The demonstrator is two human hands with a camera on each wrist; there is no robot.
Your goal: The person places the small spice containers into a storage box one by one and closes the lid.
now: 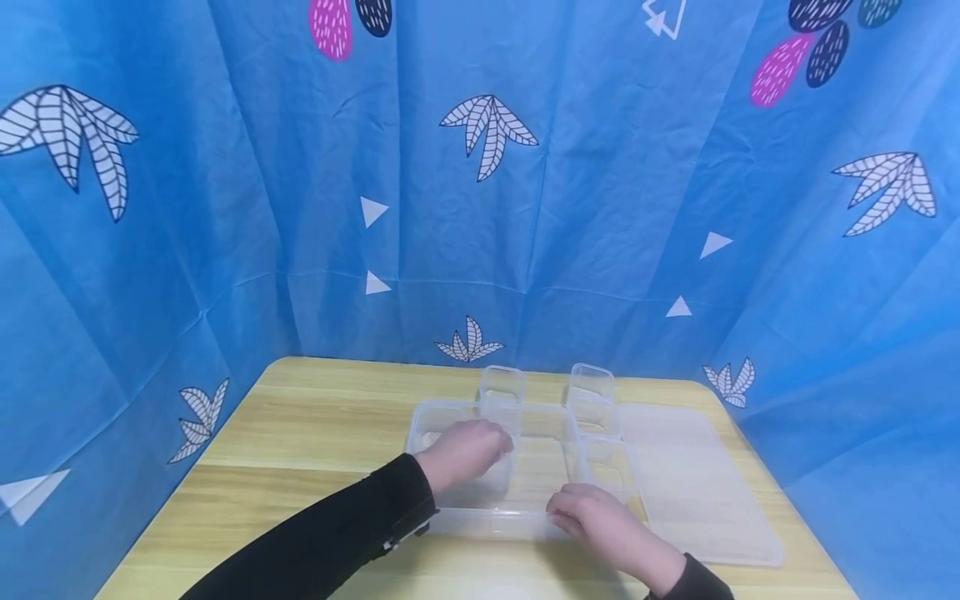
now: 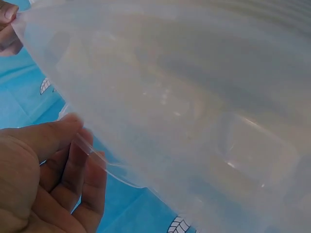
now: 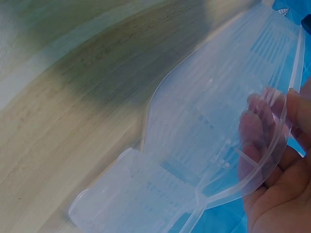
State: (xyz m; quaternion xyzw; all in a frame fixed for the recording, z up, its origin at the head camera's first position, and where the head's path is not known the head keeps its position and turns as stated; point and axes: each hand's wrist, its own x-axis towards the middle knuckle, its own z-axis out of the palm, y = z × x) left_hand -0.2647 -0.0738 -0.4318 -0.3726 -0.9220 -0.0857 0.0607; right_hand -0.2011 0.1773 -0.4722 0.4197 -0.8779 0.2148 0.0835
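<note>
A large clear plastic box lies on the wooden table. My left hand reaches into its left part and grips a small clear container from above. In the left wrist view the thumb and fingers pinch that container's rim, and its wall fills the frame. My right hand holds the big box's near rim. The right wrist view shows its fingers curled behind the clear rim, above the table.
Two small clear containers stand behind the box, and another one sits at its right side. A flat clear lid lies to the right. A blue patterned cloth walls in the table's back and sides.
</note>
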